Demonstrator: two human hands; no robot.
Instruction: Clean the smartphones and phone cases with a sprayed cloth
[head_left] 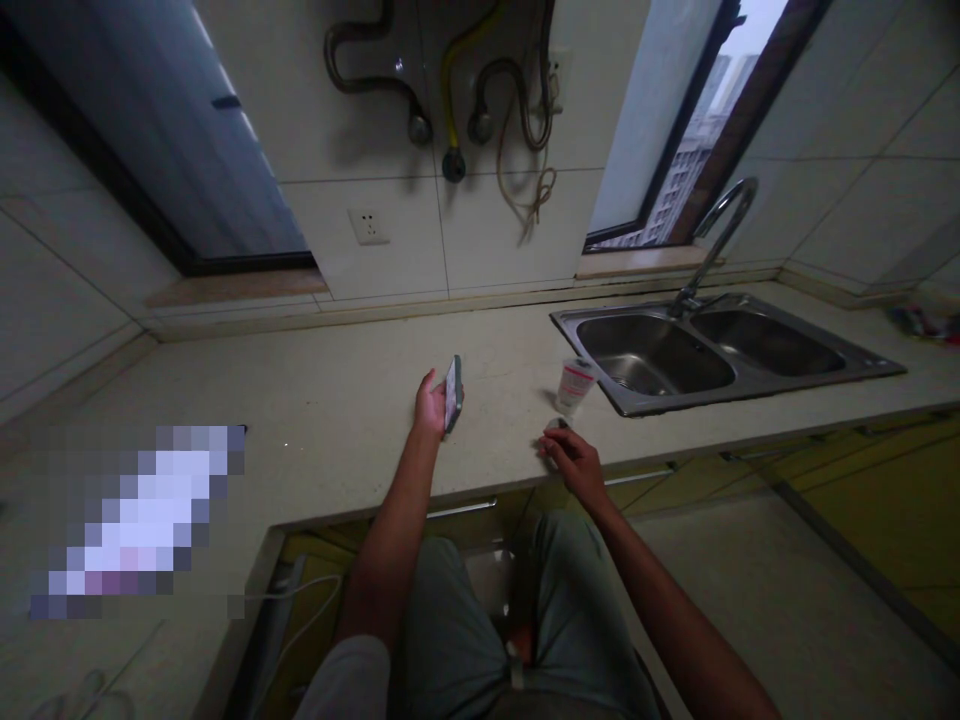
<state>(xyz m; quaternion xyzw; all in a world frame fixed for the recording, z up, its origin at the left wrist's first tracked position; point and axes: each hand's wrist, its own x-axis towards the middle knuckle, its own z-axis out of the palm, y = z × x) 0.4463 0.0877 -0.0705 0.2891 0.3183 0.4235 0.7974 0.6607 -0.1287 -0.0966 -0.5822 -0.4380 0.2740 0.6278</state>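
My left hand (430, 408) is wrapped round a smartphone (454, 395) with a greenish case, held upright and edge-on above the counter. Its screen, turned toward the palm side, is lit. To the right, my right hand (574, 462) is closed in a pinch over the counter's front part. A small dark greyish thing (556, 425) shows at its fingertips, too unclear to name. Just beyond that hand stands a clear plastic cup (576, 384) with red print, beside the sink's left corner. The cup's contents cannot be made out.
A pale counter (360, 400) runs along the tiled wall. At right is a double steel sink (626, 408) with a curved faucet (720, 235). A blurred-out bright screen (150, 510) lies at left, with a white cable (307, 590) near it. Pipes (450, 100) hang above.
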